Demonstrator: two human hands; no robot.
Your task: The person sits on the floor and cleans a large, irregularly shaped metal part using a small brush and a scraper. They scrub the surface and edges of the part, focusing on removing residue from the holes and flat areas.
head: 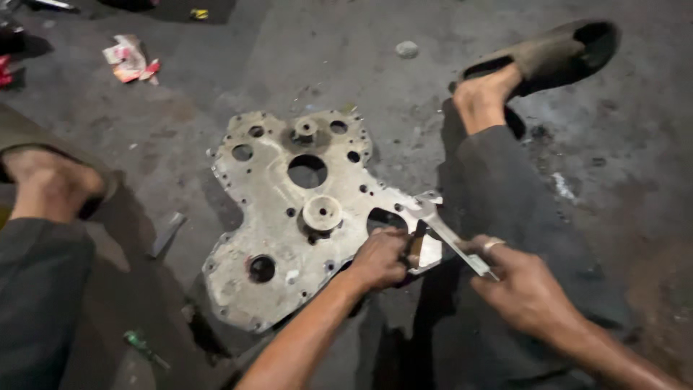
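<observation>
A flat grey metal cover plate [278,217] with several round holes and two raised bosses lies on the concrete floor between my legs. My left hand [379,258] grips the plate's near right edge, fingers curled around it. My right hand [523,285], a ring on one finger, holds the handle of an open-ended spanner [444,230]. The spanner's jaw sits at the plate's right corner, close to my left hand's fingers. What the jaw bears on is hidden.
My left foot [47,184] rests at the left, my right foot in a dark sandal [548,54] at the upper right. A small metal bar [166,232] and a green-handled tool [144,348] lie left of the plate. Crumpled wrappers [130,61] lie far left.
</observation>
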